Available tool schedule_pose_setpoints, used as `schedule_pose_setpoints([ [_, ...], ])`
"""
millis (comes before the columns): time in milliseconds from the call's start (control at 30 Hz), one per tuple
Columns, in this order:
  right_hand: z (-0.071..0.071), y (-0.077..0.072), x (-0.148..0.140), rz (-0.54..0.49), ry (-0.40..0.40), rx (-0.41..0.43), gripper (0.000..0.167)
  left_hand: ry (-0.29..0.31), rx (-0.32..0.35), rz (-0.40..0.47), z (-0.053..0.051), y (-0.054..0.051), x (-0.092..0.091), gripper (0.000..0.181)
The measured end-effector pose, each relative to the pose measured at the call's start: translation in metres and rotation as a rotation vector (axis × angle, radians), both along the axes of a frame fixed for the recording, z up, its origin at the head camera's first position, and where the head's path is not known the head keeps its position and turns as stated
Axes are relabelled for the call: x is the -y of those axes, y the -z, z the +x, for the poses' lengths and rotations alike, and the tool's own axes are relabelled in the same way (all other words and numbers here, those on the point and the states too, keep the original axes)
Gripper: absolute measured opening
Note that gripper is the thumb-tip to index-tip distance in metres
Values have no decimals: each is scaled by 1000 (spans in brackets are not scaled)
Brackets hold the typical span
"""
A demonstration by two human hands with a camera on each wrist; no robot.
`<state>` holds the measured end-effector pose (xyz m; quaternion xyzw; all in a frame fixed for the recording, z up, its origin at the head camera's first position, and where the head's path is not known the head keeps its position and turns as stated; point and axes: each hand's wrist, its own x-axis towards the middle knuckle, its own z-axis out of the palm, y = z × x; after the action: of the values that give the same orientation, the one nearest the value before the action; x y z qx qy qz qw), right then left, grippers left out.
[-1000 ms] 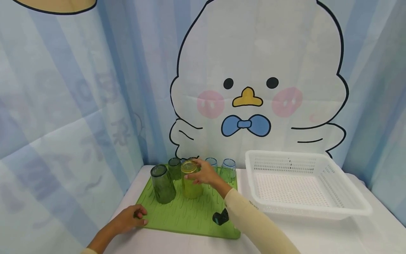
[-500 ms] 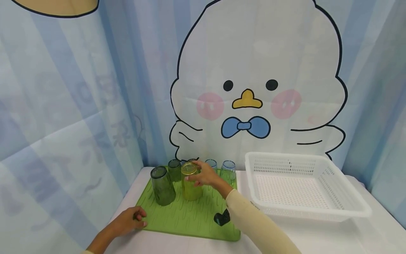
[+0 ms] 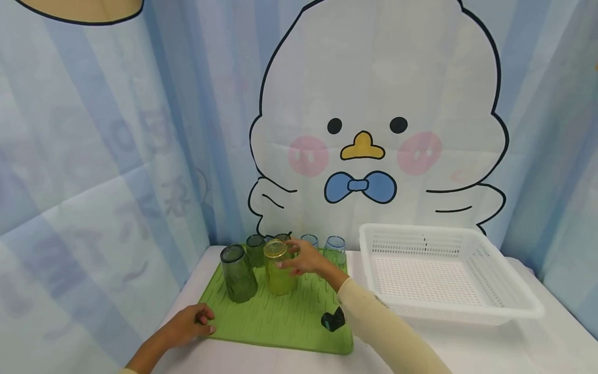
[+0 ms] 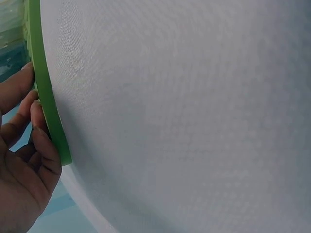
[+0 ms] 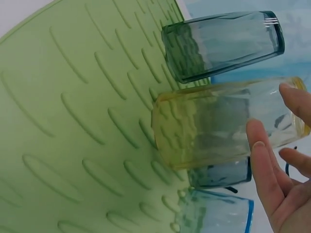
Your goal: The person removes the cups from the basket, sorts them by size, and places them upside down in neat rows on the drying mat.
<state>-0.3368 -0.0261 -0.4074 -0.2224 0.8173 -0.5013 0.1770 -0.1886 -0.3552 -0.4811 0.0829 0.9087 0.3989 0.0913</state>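
Note:
In the head view, a yellow glass (image 3: 279, 275) stands narrow end up on a green ridged mat (image 3: 275, 327). My right hand (image 3: 306, 258) is beside its upper right side, fingers loosely spread. The right wrist view shows the fingers (image 5: 262, 150) of this hand nearly straight against or just by the glass; contact is hard to tell. Left of it stands a tall dark green-grey glass (image 3: 239, 275). My left hand (image 3: 187, 326) rests at the mat's front left corner, fingers loosely bent, fingertips (image 4: 28, 73) touching the mat's edge in the left wrist view.
Behind stand smaller glasses: a dark one (image 3: 255, 252), another partly hidden by my right hand, and two blue-rimmed ones, including a right one (image 3: 335, 252). A white plastic basket (image 3: 448, 306) is on the right. A small black device (image 3: 333, 319) shows below the right sleeve. A printed curtain (image 3: 374, 78) closes the back.
My right hand has drawn slightly to the right of the yellow glass, its fingers spreading away from the upper end. My left hand stays at the mat corner.

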Motion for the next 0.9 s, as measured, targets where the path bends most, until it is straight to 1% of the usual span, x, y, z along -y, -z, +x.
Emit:
schedule_pose_setpoints([
  [100, 2, 0, -7, 22, -2, -16, 76, 0, -7, -1, 0, 1, 0, 27],
  [233, 9, -2, -18, 51, -33, -47, 75, -10, -3, -11, 2, 3, 0, 28],
  [300, 13, -4, -25, 61, -53, -65, 75, -14, 5, -9, 3, 3, 0, 28],
  [433, 20, -11, -42, 96, -83, -122, 75, -11, -5, -21, 3, 1, -2, 29],
  [500, 26, -12, -51, 110, -107, -174, 72, -6, -12, -24, 3, -1, -3, 29],
  [600, 36, -12, -66, 94, -163, -259, 67, -4, -41, -39, 2, -1, -4, 28],
  [700, 48, -11, -78, 81, -199, -342, 61, -9, -80, -67, 6, -1, -5, 26],
  [767, 57, -11, -86, 91, -204, -394, 57, -16, -104, -88, 9, -2, -6, 25],
  [900, 73, -14, -101, 159, -161, -499, 50, -31, -95, -92, 15, -6, -13, 27],
])
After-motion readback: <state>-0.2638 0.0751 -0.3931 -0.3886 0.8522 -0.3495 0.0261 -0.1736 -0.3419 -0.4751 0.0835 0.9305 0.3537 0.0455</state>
